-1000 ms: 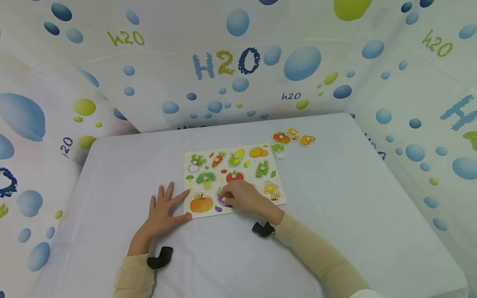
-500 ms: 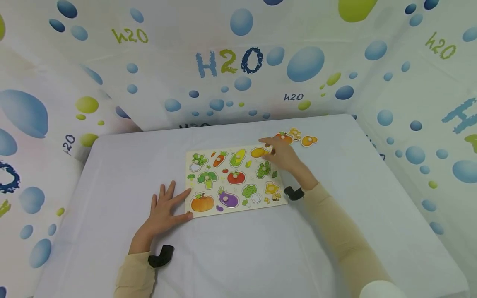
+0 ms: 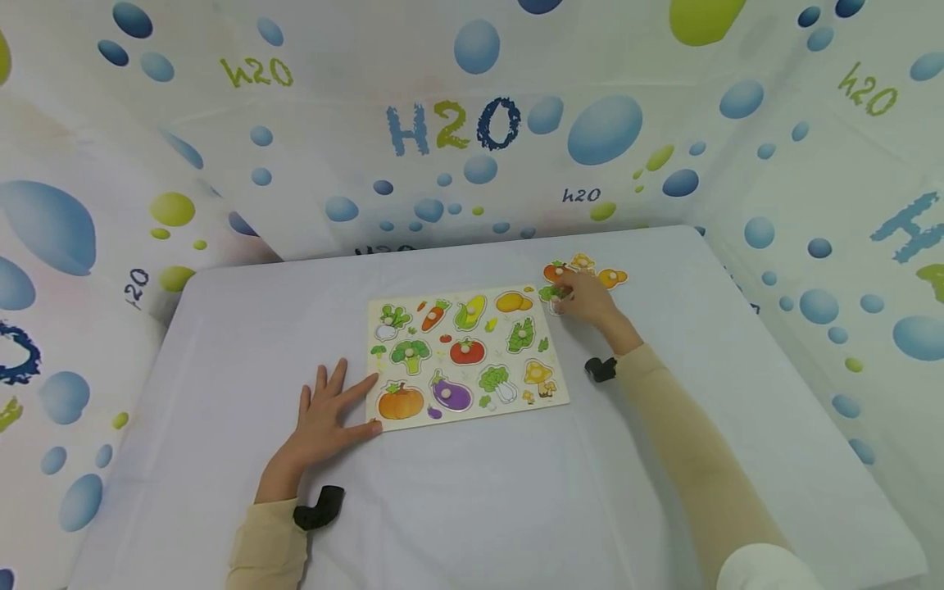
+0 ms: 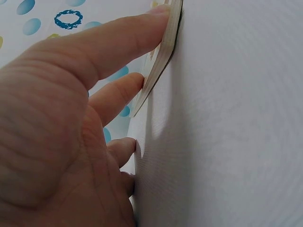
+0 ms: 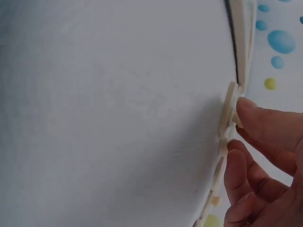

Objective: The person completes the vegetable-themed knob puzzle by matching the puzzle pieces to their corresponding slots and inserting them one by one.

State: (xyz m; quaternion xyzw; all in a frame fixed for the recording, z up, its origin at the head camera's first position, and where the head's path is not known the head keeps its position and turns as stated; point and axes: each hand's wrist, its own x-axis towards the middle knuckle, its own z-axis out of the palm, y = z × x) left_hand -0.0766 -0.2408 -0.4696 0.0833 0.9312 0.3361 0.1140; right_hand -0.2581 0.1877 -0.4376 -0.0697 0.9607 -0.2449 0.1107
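Observation:
A cream vegetable puzzle board [image 3: 428, 287] lies on the white table; the eggplant [image 3: 451, 393], tomato [image 3: 468, 351] and broccoli [image 3: 410, 355] on it carry small knobs. My left hand [image 3: 324, 422] is spread flat at the board's left side, its thumb and index fingertip touching the board edge [image 4: 163, 56]. Just past the board's far right corner, my right hand [image 3: 587, 299] pinches the knob of a bok choy puzzle piece [image 3: 549, 293] between thumb and index finger. In the right wrist view, that piece [image 5: 227, 111] lies against the table, beside the board's edge [image 5: 240, 42].
Behind the right hand lie a loose pumpkin piece [image 3: 555, 271], a mushroom piece [image 3: 583, 261] and a potato-like piece [image 3: 612, 279]. A bok choy picture [image 3: 498, 383] and a mushroom picture [image 3: 540, 375] show on the board. A patterned curtain [image 3: 332, 131] surrounds the table.
My right hand has moved from the eggplant up and right, past the board's corner, to the loose bok choy piece, and now pinches its knob. The left hand stays at the board's edge.

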